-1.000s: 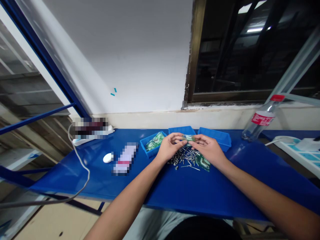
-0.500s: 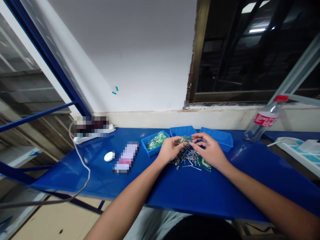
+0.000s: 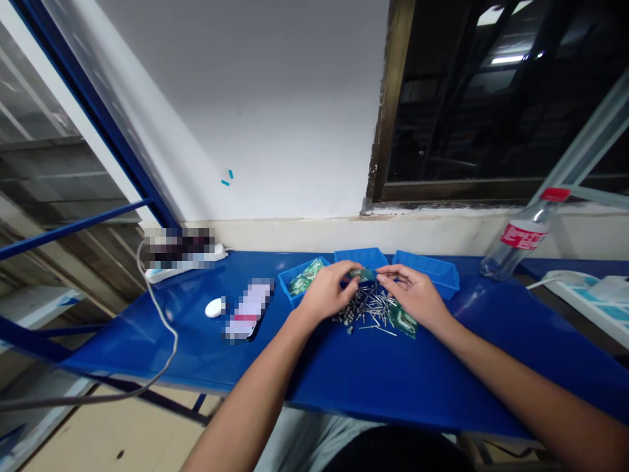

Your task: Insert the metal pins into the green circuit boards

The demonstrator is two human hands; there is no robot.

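Note:
Both hands are raised over a heap of thin metal rivets on the blue table. Between my fingertips is a small green-and-clear plastic bag. My left hand closes on its left side, thumb and fingers curled. My right hand pinches its right edge. Whether anything is inside the held bag is too small to tell. A second green plastic bag lies on the table under my right hand, beside the heap. More such bags fill the left blue bin.
Two more blue bins, a middle one and a right one, stand behind my hands. A plastic bottle is at the back right. To the left are a phone, a white round object, a power strip and its cable.
My left hand has shifted slightly left and its fingers have changed their hold on the bag. The bag now lies flatter between my hands. My right hand has barely moved.

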